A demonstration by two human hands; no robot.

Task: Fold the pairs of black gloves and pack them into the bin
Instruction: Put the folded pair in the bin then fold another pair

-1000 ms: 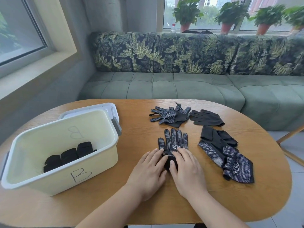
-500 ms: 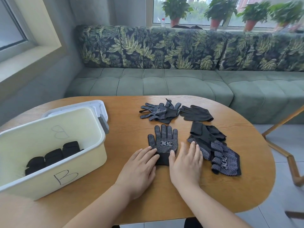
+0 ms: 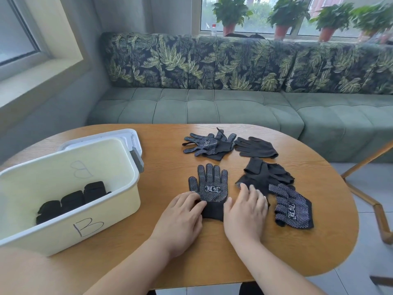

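Observation:
A black dotted glove lies flat, fingers pointing away, in the middle of the wooden table. My left hand rests flat on its cuff at the left. My right hand lies flat to the right of the cuff, fingertips touching a heap of black gloves. More gloves and a plain black one lie farther back. The cream bin marked B at the left holds three folded black bundles.
The bin's white lid lies behind the bin. A green sofa with leaf-print cushions runs behind the table. Wooden chair legs stand off the table's right edge. Potted plants line the windowsill.
My right hand slid off the flat glove to the right until its fingertips reached the heap of gloves. My left hand stayed on the cuff. The camera shifted slightly.

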